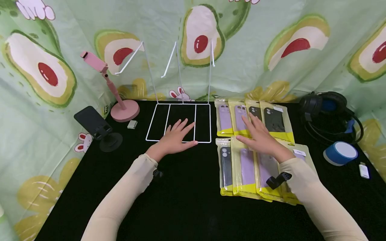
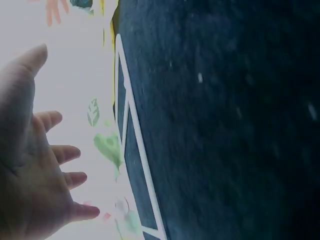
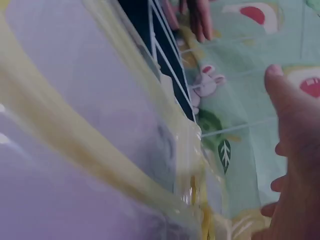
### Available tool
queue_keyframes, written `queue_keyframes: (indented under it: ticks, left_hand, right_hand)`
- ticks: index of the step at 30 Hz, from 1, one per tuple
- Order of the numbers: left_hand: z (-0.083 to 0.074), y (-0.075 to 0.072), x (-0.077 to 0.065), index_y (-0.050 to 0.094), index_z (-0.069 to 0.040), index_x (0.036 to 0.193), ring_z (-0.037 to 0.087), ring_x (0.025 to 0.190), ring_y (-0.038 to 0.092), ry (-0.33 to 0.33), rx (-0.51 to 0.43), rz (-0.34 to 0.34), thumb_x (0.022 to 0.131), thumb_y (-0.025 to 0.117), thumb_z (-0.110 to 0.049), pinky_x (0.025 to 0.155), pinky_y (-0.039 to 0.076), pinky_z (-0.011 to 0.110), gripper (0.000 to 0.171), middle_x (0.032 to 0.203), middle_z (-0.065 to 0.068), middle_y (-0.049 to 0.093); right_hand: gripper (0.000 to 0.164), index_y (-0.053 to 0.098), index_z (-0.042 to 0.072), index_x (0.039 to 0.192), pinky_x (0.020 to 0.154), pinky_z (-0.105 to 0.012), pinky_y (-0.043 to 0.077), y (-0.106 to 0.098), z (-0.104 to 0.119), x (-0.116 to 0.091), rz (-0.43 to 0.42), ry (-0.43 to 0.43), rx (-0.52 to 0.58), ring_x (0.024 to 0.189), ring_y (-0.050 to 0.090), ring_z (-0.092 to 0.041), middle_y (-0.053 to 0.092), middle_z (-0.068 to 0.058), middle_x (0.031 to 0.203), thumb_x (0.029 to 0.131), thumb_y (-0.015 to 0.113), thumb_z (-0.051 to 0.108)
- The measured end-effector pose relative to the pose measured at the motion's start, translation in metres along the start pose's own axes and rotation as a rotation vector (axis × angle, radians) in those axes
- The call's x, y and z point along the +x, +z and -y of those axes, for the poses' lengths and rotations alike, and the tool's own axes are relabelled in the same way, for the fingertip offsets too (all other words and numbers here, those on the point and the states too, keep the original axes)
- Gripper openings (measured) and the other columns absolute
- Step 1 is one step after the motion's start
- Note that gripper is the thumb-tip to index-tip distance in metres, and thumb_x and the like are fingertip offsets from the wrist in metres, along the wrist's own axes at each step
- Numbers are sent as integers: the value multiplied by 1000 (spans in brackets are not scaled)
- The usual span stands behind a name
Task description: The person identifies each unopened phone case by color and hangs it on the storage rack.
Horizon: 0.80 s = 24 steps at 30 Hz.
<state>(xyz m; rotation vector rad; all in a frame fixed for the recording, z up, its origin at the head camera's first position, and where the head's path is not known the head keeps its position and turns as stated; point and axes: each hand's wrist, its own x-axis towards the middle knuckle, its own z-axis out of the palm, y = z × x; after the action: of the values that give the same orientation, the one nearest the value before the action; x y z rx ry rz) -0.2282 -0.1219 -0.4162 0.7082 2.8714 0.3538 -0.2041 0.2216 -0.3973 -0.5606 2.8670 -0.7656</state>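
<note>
Pouches (image 1: 248, 167) numbered 8 by our count, in 2 rows of 4, and our right hand (image 1: 260, 135) hung above the place where those rows met. That hand was released, its fingers spread and its thumb held out; the right wrist view showed it apart from the plastic. Just beyond and under its fingers, the upper row showed 2 purple cases (image 1: 240, 113) and 2 black cases (image 1: 274, 120). Nearer to us than the palm, the lower row showed 1 dark case (image 1: 225, 167) and 2 more purple ones; our right sleeve (image 1: 316, 197) partly covered the 4th pouch, so we could not fully tell what it held.

Our left hand (image 1: 175, 139) was released too, fingers spread, above the base of 1 white wire rack (image 1: 210, 124) and apart from it. The rack had 3 uprights (image 1: 149, 70) beyond that hand, each topped by 1 slanting arm, and 2 inner bars (image 1: 195, 112) across its base.

Left of the left hand stood 1 pink stand (image 1: 125, 111) and 1 dark stand (image 1: 93, 123), with 1 small pale block (image 1: 132, 125) between them and the hand. Right of the right hand we had 1 set of black headphones (image 1: 309, 103), 1 blue cylinder (image 1: 333, 155) with a white top, and 1 white stick (image 1: 364, 171).
</note>
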Motion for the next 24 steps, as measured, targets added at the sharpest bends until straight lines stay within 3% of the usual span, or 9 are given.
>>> queue_keyframes:
  ticks: [5,7,10,13,16,20,24]
  left_hand:
    - [25,-10,-11,30,-18,149,33,143,15,-43,-84,-58,91,48,-58,110,18,56,72,156,13,20]
    - [38,-16,-17,34,-14,147,34,141,18,-90,-107,-86,92,50,-54,110,20,55,70,154,16,23]
    - [60,-23,-27,33,-10,147,38,140,18,-182,-156,-92,92,52,-53,108,20,60,72,153,20,21]
    - [81,-26,-33,27,-8,149,43,141,11,-279,-216,-42,91,53,-51,107,18,62,77,154,25,14]
    - [99,-24,-36,19,-4,150,45,141,6,-326,-254,26,91,55,-51,109,16,60,84,154,28,9]
    - [114,-17,-35,13,-2,151,44,141,1,-349,-282,115,87,58,-55,111,10,59,94,154,29,5]
    - [125,-11,-32,12,-2,151,42,142,-5,-364,-290,173,84,61,-56,111,5,58,100,155,27,0]
  right_hand:
    - [82,10,7,152,99,-66,28,-12,-15,-3,-86,31,195,136,23,-46,13,-26,153,93,57,39]
    - [80,14,4,151,97,-64,31,-17,-23,-2,-121,86,225,131,29,-47,20,-29,148,94,57,40]
    - [78,16,0,150,100,-64,28,-23,-35,1,-149,195,263,132,27,-50,20,-31,148,95,53,41]
    - [78,14,-3,149,103,-64,24,-26,-50,4,-155,312,270,133,20,-51,14,-34,149,96,50,41]
    - [81,11,-4,149,103,-65,21,-28,-65,2,-142,401,261,134,14,-53,6,-37,148,95,49,44]
    - [88,6,-6,148,103,-66,17,-28,-82,-2,-122,486,254,133,7,-56,-1,-41,145,94,48,48]
    - [89,3,-10,146,103,-67,14,-28,-90,-2,-99,571,242,131,4,-59,3,-44,142,93,50,45]
